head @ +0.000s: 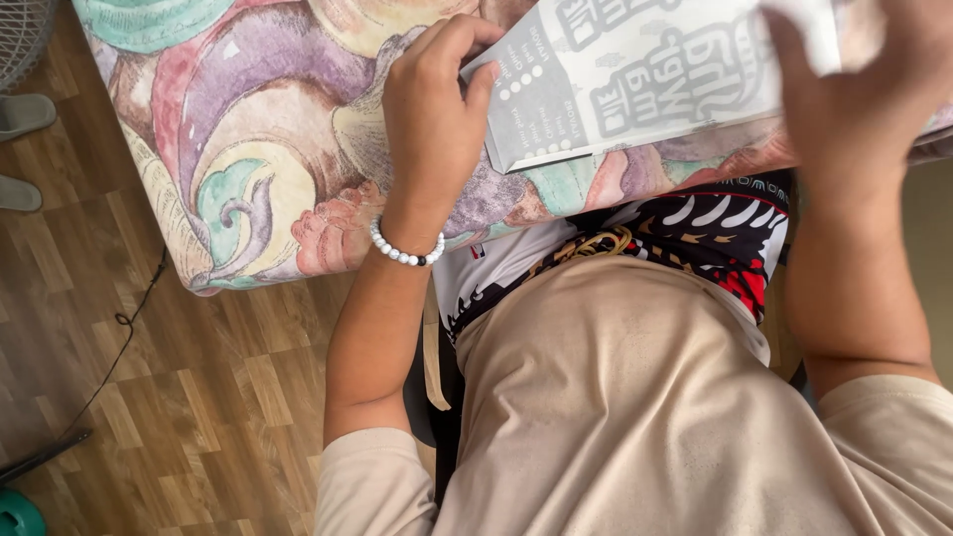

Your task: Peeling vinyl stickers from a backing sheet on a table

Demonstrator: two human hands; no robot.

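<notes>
A grey and white printed book or packet (pixel 635 74) lies on a patterned cushion (pixel 268 149) with pastel swirls. My left hand (pixel 432 114) rests at its left corner, fingers curled over the edge, a white bead bracelet (pixel 405 253) on the wrist. My right hand (pixel 859 94) is raised over the book's right end, fingers near a white page or flap at the top; whether it grips it is unclear. Below them is my beige shirt (pixel 635 407) and a black, red and white printed cloth (pixel 715 233).
Wooden floor (pixel 169 397) lies to the left, with a thin black cable (pixel 124 328) running across it. A fan grille (pixel 22 35) and grey slippers (pixel 25 114) sit at the far left. A green object (pixel 15 516) is at the bottom left corner.
</notes>
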